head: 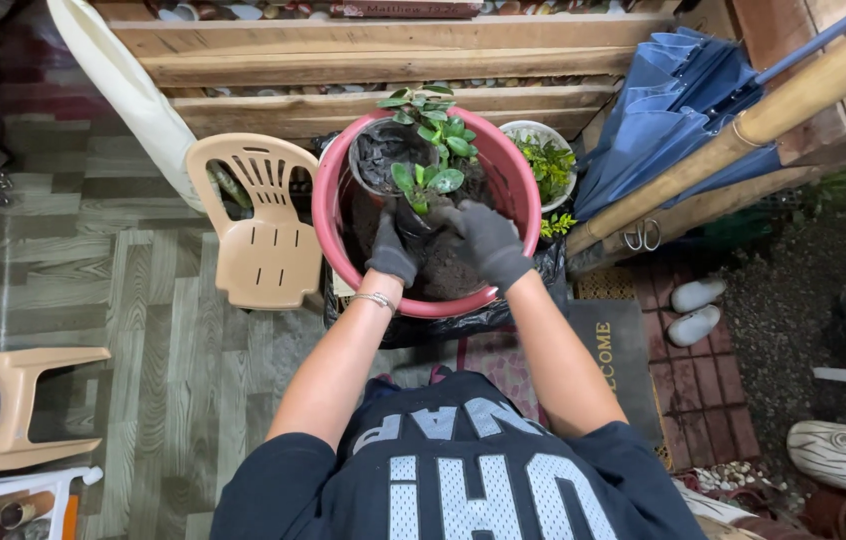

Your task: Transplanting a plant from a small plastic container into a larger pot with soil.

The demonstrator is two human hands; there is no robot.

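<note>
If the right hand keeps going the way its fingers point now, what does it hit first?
Most likely the small green plant: the gloved right hand points up-left across the soil in the pink basin toward its stem. Depth is unclear.

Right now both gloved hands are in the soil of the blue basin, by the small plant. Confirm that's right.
Not quite: the basin is pink-red, not blue. The head view shows it. The rest holds: the left hand and right hand, both in dark gloves, are in the soil by the small plant.
</note>
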